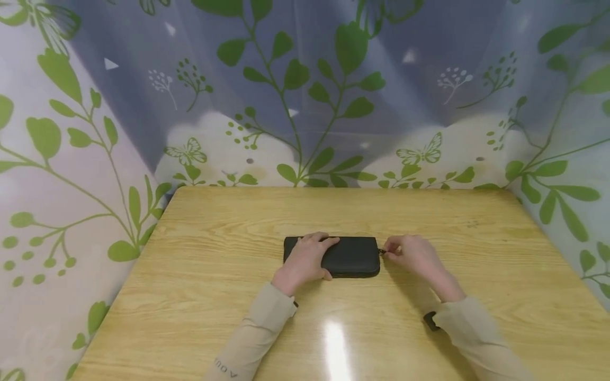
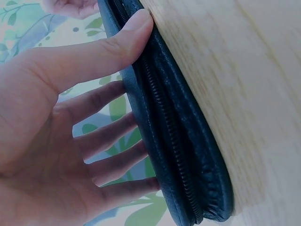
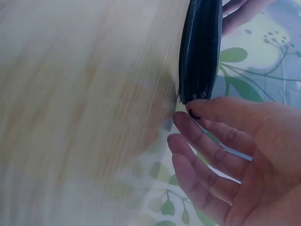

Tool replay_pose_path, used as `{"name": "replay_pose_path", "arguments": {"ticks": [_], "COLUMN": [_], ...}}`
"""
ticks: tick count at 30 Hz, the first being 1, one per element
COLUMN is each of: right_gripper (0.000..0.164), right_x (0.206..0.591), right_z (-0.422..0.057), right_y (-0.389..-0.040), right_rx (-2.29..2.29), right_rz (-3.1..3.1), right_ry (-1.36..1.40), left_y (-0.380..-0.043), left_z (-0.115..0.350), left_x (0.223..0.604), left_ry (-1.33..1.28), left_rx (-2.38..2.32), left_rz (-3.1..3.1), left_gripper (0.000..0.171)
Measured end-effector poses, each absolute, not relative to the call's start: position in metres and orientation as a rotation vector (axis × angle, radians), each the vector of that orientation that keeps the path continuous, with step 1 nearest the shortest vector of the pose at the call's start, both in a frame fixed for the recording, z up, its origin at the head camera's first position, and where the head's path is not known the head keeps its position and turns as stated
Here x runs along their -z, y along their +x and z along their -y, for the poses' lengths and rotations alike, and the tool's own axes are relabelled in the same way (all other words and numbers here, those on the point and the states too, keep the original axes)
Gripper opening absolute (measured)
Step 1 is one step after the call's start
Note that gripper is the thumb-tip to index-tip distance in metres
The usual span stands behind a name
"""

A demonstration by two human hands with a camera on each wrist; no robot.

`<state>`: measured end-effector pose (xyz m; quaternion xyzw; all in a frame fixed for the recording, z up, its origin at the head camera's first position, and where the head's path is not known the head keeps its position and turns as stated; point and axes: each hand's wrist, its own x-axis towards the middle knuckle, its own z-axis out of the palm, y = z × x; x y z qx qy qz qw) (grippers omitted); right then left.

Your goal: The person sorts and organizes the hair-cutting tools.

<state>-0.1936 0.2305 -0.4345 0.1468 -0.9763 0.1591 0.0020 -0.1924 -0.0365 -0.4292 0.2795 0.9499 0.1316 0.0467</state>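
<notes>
A black zip-up wallet (image 1: 355,256) lies flat on the wooden table. Across its left part spreads my left hand (image 1: 306,259), gripping it with fingers over the top and the thumb on the near edge. In the left wrist view, that thumb (image 2: 129,40) presses beside the zipper (image 2: 169,127), whose teeth run closed along the visible edge. At the wallet's right end, my right hand (image 1: 413,256) pinches the small dark zipper pull (image 1: 382,251) between thumb and fingertips. The right wrist view shows the pull (image 3: 193,114) mostly covered by the fingers.
The light wooden table (image 1: 205,317) extends around the wallet on all sides. Behind it and at both sides hangs a leaf-patterned curtain (image 1: 305,106). A dark band (image 1: 431,320) shows at the right sleeve cuff.
</notes>
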Motion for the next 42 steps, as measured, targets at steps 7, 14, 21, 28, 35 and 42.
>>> {"name": "replay_pose_path", "arguments": {"ticks": [7, 14, 21, 28, 35, 42], "right_gripper": [0.008, 0.015, 0.017, 0.017, 0.018, 0.015], "right_x": [0.438, 0.434, 0.433, 0.434, 0.432, 0.430], "right_z": [-0.225, -0.223, -0.218, -0.214, -0.207, -0.199], "right_y": [-0.195, -0.185, -0.177, -0.166, -0.159, -0.153], "right_rx": [-0.514, -0.539, -0.529, -0.585, -0.525, -0.512], "right_rz": [3.042, 2.988, 2.994, 2.988, 2.940, 2.946], "right_ry": [0.485, 0.596, 0.581, 0.562, 0.582, 0.571], "left_y": [-0.191, -0.193, -0.194, -0.194, -0.193, -0.194], "left_z": [0.036, 0.036, 0.036, 0.036, 0.037, 0.037], "left_x": [0.432, 0.432, 0.432, 0.433, 0.431, 0.433], "left_ry": [0.854, 0.838, 0.830, 0.835, 0.841, 0.845], "left_rx": [-0.394, -0.397, -0.386, -0.392, -0.403, -0.407], "left_rz": [-2.895, -2.899, -2.896, -2.902, -2.907, -2.909], "left_gripper": [0.086, 0.086, 0.086, 0.087, 0.087, 0.087]}}
